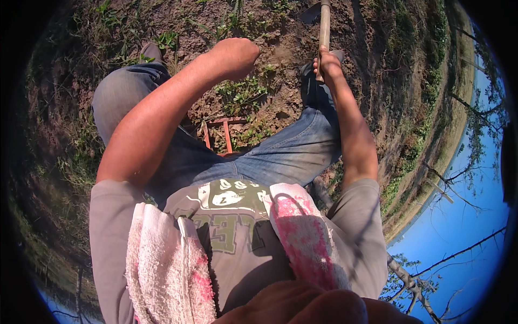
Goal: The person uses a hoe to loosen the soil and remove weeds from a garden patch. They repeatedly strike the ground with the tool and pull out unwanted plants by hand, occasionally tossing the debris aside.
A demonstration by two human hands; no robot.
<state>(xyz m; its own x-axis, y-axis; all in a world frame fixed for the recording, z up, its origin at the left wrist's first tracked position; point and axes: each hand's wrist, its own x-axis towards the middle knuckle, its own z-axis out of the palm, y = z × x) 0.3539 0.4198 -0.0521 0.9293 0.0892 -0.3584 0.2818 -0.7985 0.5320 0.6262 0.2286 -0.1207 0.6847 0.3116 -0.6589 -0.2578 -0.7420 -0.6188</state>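
My right hand [330,65] is closed around the lower end of a wooden handle [324,30], above my right shin. A dark metal blade [311,13], like that of a hoe, shows beside the handle at the upper edge of the view. Bent at the wrist, my left hand [240,56] hangs over the soil between my feet; its back faces up and its fingers are hidden, so whether it holds anything cannot be told. Leafy green weeds [243,94] grow in the brown, crumbly soil [283,95] below it.
A red metal frame [227,135] stands low between my thighs. My jeans-clad legs [295,141] are spread, with a shoe [151,52] at upper left. A stained towel [170,263] hangs over my shirt. Plant rows [404,158] and bare branches [412,287] lie to the right.
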